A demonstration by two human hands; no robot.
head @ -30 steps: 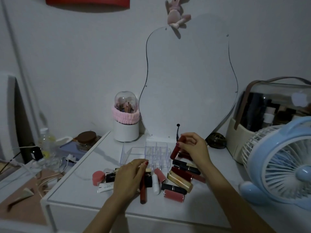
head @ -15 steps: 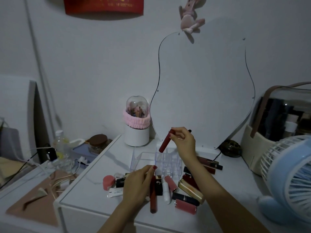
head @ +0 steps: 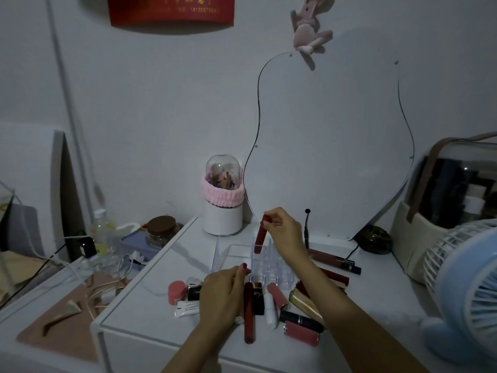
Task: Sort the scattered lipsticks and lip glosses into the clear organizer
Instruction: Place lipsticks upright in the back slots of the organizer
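Right hand (head: 285, 232): a dark red lip gloss (head: 261, 234) is pinched upright by curled fingers, its lower end at a slot of the clear organizer (head: 231, 251).
Left hand (head: 222, 297): rested, loosely curled, on the lipsticks scattered on the tabletop (head: 150, 316); whether one is gripped cannot be told.

desk (head: 150, 313): I see a plain white top.
organizer (head: 228, 254): clear, colourless walls.
tube in my right hand (head: 285, 232): dark red (head: 260, 234).
long tube just in front of the organizer (head: 249, 313): deep red.
short tube in front and right of the organizer (head: 301, 337): dusty pink.
gold case right of the organizer's front (head: 306, 305): shiny gold.
fan far right of the organizer (head: 468, 292): light blue, white grille.
banner high above the organizer (head: 172, 9): red, gold lettering.
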